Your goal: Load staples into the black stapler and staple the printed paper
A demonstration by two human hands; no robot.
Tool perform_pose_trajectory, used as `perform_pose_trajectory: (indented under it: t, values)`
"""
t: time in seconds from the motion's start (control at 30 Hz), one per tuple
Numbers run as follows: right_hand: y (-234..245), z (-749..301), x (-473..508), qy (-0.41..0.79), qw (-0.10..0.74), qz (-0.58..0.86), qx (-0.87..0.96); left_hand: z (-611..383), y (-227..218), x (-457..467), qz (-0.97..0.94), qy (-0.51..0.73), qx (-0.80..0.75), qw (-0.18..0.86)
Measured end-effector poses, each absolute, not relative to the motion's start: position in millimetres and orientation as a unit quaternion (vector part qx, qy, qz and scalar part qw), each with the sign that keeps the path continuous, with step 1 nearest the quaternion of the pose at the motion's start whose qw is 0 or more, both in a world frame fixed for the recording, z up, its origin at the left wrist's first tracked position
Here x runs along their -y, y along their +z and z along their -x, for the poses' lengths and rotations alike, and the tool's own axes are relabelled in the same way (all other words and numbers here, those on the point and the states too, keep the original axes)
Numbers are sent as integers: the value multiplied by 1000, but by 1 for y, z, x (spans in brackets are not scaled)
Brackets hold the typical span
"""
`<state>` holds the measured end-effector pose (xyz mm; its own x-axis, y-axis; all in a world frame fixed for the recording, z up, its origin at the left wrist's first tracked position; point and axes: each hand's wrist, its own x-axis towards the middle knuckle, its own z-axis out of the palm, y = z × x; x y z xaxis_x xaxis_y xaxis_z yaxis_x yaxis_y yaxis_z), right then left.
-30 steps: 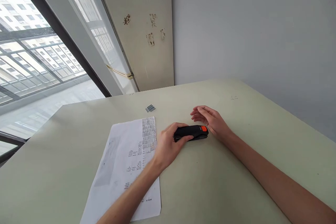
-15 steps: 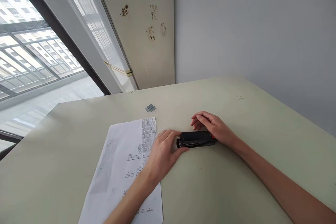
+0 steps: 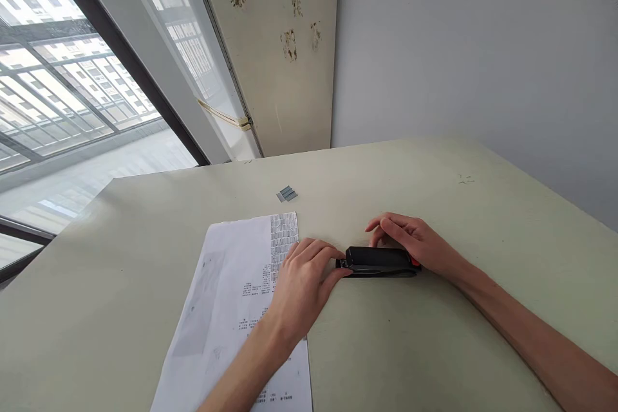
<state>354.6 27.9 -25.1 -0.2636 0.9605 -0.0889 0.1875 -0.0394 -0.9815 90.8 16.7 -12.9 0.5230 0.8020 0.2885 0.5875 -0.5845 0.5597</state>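
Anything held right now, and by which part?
The black stapler, resting on the table: left hand grips the end toward the paper, right hand wraps its orange-tipped end.

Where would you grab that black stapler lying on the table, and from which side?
I'd pinch the stapler mid-body from above, fingers on its long near and far sides. It lies flat, lengthwise left to right, and the left hand and right hand crowd its two ends.

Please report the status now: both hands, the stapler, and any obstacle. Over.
Left hand touches stapler at front end, grasp unclear. Right hand open, against its rear end. Stapler flat on table. Paper sheet left of stapler; nothing blocking.
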Motion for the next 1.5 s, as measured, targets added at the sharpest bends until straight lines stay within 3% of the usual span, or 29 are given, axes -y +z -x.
perform_pose_trajectory:
  t: [0.3, 1.07, 1.17, 1.33, 1.5]
  values:
    - [-18, -359, -25, 522, 279, 502, 631, -61, 5, -24, -888, 200, -364, 200]
    - [-12, -363, -27, 510, 254, 471, 673, -46, 12, -23, -896, 195, -312, 249]
    - [-9, -362, -26, 513, 262, 468, 670, -44, 14, -35, -873, 220, -362, 244]
    - [-10, -362, -26, 518, 259, 469, 666, -37, 5, -83, -792, 274, -536, 99]
    - [-11, -363, -28, 515, 266, 459, 673, -38, -11, -134, -773, 249, -578, 82]
